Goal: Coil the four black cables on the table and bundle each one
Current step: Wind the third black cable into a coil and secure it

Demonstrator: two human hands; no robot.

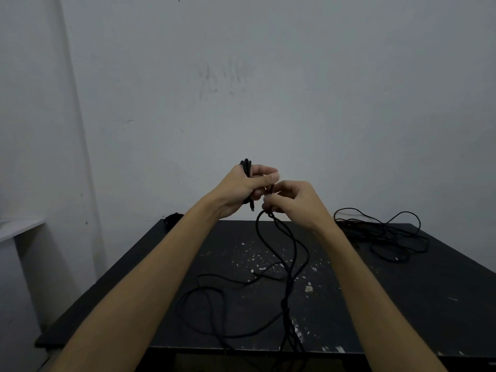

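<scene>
Left hand (pixel 248 187) grips a few finished loops of black cable (pixel 291 267), raised above the bench (pixel 402 304). Right hand (pixel 290 201) pinches the next stretch beside it. Most of that cable trails loose across bench middle and front edge. Uncoiled cable pile (pixel 386 233) at far right corner; small dark thing (pixel 171 218) at far left corner, unclear. Early: no finished bundle clearly in view.

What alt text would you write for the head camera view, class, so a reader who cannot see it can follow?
Two bare hands held up over a black table coil a black cable: the left hand grips the coiled loops, the right hand pinches the strand trailing down to the table. A loose pile of cables lies at the far right.
</scene>
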